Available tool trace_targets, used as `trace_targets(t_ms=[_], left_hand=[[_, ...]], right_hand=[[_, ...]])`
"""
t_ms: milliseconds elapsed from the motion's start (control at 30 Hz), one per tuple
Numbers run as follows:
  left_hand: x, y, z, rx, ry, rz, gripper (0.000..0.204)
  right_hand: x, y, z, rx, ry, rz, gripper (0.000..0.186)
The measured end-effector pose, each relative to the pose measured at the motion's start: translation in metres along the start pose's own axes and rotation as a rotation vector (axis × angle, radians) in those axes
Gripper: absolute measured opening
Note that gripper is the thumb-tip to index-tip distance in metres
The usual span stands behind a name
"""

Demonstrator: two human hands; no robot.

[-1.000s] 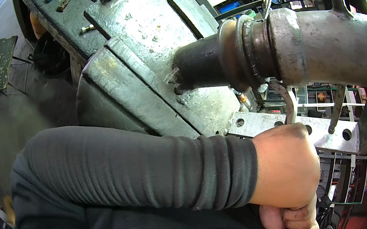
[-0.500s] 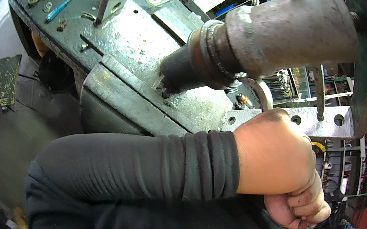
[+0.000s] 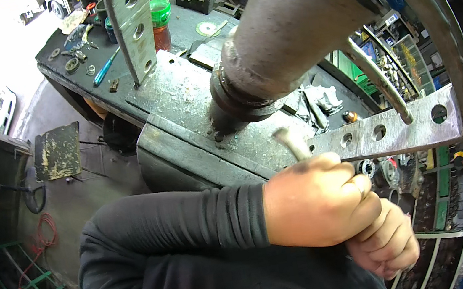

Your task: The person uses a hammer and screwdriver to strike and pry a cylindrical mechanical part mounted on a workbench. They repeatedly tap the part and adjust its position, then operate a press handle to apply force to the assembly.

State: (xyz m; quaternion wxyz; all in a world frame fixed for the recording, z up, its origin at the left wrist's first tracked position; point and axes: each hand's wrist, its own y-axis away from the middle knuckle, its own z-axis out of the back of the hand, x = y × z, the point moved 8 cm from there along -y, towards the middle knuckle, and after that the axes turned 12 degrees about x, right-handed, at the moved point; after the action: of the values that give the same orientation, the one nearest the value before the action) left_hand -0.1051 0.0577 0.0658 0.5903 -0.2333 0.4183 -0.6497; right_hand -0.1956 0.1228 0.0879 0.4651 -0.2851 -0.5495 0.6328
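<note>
Both of my hands are closed fists, one against the other, at the lower right of the bench. My left hand (image 3: pixel 321 203) is wrapped round a metal bar (image 3: pixel 294 142), whose pale end sticks out past the thumb side towards the steel plate. Just below and to the right, my right hand (image 3: pixel 384 244) grips in line with that bar; the part inside the fists is hidden. Ahead of the hands a thick grey metal cylinder (image 3: pixel 292 28) slants down, and its dark narrower end (image 3: pixel 226 118) meets the gritty steel plate (image 3: pixel 183 101).
A perforated steel upright (image 3: pixel 140 32) stands at the left, and another perforated bar (image 3: pixel 402 125) lies close by my hands at the right. On the dark bench are a teal screwdriver (image 3: pixel 106 67), a bottle (image 3: pixel 161 20) and grey cloth (image 3: pixel 321 101). A red hose (image 3: pixel 46 229) lies on the floor.
The view has swung, bringing more of the bench and floor in. My two fists, still together, have moved left, away from the perforated bar. The metal bar's end now shows nearer the plate.
</note>
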Motion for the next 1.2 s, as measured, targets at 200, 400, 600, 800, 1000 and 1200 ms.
trace_targets(t_ms=[200, 400, 600, 800, 1000, 1200], left_hand=[[-0.015, 0.023, 0.02, 0.017, -0.022, -0.276, 0.012], [0.018, 0.07, 0.069, -0.082, -0.163, 0.035, 0.025], [0.042, 0.122, 0.073, -0.141, -0.22, 0.477, 0.036], [0.052, 0.159, 0.064, -0.289, -0.107, 0.59, 0.04], [0.047, 0.149, 0.06, -0.239, -0.134, 0.59, 0.038], [0.046, 0.147, 0.061, -0.225, -0.166, 0.599, 0.034]], right_hand=[[0.039, 0.027, 0.051, -0.346, -0.211, -0.029, 0.03], [0.053, 0.059, 0.072, -0.507, -0.175, -0.053, 0.034], [0.033, 0.071, 0.076, -0.557, -0.306, -0.1, 0.031], [0.009, 0.076, 0.063, -0.559, -0.328, -0.14, 0.03], [0.008, 0.072, 0.06, -0.494, -0.331, -0.222, 0.03], [0.006, 0.068, 0.055, -0.441, -0.389, -0.203, 0.033]])
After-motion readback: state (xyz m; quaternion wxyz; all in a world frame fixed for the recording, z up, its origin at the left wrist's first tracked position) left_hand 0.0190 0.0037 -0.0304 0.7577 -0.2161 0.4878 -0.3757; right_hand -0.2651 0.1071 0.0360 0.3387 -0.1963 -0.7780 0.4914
